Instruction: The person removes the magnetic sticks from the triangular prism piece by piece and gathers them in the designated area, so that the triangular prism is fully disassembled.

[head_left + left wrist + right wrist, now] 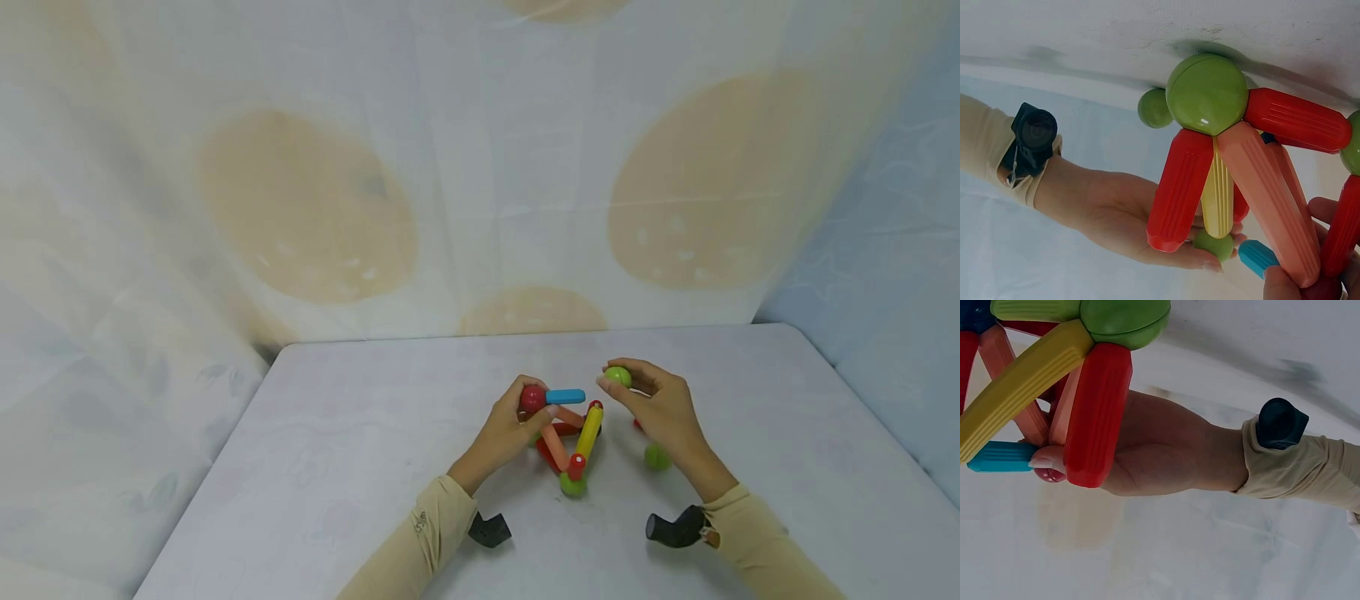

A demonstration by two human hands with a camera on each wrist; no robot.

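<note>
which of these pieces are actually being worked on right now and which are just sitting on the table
In hand: left hand holds red ball with blue rod on the rod frame; right hand pinches green ball.
Lying about: loose green ball on the table.

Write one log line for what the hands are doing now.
left hand: grips red plastic ball with blue stick | right hand: pinches green plastic ball | colourful stick-and-ball frame: between hands

1. The left hand [508, 433] covers the near-left part of the glossy plastic rod-and-ball structure [570, 442].
2. A small red plastic piece [637, 424] beneath the right hand [660, 408] is mostly hidden.
</note>
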